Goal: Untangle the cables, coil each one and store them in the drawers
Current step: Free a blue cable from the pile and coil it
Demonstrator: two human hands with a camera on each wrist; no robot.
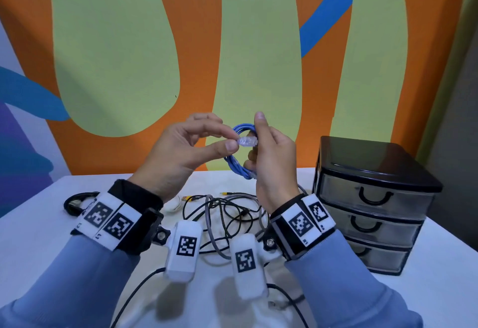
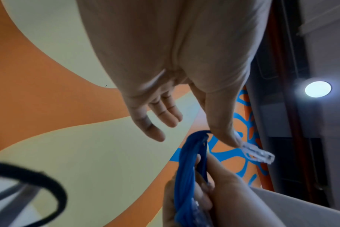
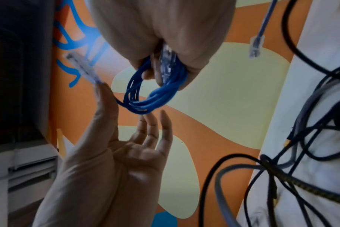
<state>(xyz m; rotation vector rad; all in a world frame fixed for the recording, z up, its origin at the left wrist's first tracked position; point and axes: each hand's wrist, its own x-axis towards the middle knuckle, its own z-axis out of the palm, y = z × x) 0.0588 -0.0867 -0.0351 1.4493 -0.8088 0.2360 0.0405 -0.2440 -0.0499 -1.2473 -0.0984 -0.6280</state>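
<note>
Two hands are raised above the worktop (image 1: 38, 229): the blue cable coil (image 1: 239, 164) is gripped by the right hand (image 1: 274, 162); its clear plug (image 1: 248, 142) is pinched by the left hand (image 1: 181, 152).

Bright even light, blurred wide-angle edges

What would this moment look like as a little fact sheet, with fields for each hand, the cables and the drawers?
left hand: pinches the clear plug at the free end of the blue cable
right hand: grips the blue cable coil, held up above the table
blue cable: wound in several loops, last end not yet tucked
other cables: black and grey tangle lying on the white table; a coiled black cable at far left
drawer unit: three drawers, all closed, on the person's right
</note>
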